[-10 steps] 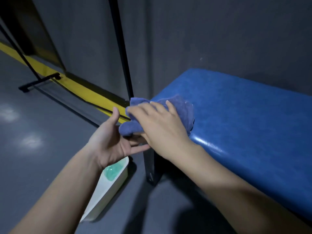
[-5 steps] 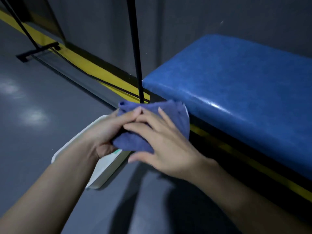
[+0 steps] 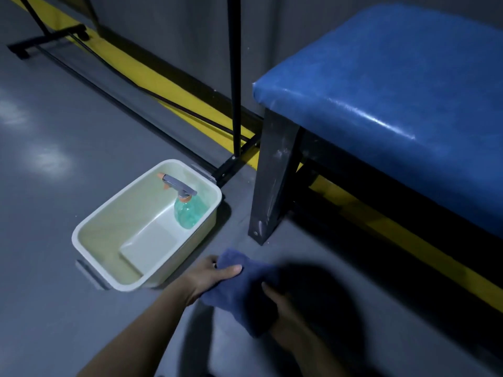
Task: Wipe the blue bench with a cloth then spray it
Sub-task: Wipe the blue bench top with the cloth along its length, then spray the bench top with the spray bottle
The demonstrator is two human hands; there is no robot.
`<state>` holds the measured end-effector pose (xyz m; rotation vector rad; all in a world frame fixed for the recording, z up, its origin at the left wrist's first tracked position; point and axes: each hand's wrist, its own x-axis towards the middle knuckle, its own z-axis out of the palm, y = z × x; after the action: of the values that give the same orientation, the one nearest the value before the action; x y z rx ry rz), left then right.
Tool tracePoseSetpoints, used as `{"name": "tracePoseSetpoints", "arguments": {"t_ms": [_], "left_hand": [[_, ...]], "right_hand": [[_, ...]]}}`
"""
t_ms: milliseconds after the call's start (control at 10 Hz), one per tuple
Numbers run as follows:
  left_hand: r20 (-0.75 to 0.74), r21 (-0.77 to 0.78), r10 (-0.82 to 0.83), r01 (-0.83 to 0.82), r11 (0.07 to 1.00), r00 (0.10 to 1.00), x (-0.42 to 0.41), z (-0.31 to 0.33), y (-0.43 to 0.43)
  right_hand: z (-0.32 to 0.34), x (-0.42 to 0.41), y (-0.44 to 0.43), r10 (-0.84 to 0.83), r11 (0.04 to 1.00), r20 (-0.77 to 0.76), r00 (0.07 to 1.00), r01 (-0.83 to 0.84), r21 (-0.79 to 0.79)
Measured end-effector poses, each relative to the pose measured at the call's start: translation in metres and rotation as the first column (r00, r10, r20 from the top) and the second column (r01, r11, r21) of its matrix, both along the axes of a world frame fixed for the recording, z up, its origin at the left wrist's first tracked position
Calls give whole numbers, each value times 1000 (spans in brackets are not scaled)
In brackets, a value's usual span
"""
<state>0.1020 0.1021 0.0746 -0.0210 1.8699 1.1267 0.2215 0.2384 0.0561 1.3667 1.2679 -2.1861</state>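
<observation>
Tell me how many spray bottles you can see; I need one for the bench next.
1. The spray bottle stands in the far right corner of the tub on the floor, left of the bench. Nothing else is visible in the tub.

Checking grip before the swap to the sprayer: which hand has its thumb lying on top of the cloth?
The left hand: its thumb lies across the blue cloth's upper edge. The right hand grips from the shadowed side, thumb unclear.
</observation>
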Motion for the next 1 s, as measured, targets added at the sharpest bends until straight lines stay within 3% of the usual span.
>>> {"name": "tracePoseSetpoints", "arguments": {"t_ms": [100,200,300,400,500,600,700,800,900,1000], "left_hand": [[-79,-133,-106,94,987,991,2,-26,-9],[-193,-383,-313,222,897,930,11,-38,-9],[-222,-505,-480,321,801,848,18,-53,-11],[-157,-527,-618,464,712,770,21,-53,-13],[-375,-444,-591,421,791,715,9,-25,-9],[-579,-63,-177,173,983,796,-14,19,-6],[-410,353,462,-330,875,787,-43,45,-8],[-234,371,757,-663,650,611,-78,44,-13],[34,220,805,-790,572,593,-103,24,-19],[295,122,742,-795,595,601,-107,10,-22]], "right_hand": [[-16,1,-11,58,997,54,997,-61,53],[-25,0,-21,138,986,84,987,-144,78],[-32,2,-28,187,974,164,968,-205,96],[-31,0,-26,175,954,191,966,-214,209],[-2,-20,-30,198,800,178,964,-264,538],[18,-59,-31,214,543,-131,968,-7,840],[49,-111,-41,322,480,-380,867,197,855],[72,-162,-51,573,441,-324,753,50,896],[73,-198,-63,745,312,-125,655,-177,933],[61,-221,-71,791,255,9,612,-343,904]]}}
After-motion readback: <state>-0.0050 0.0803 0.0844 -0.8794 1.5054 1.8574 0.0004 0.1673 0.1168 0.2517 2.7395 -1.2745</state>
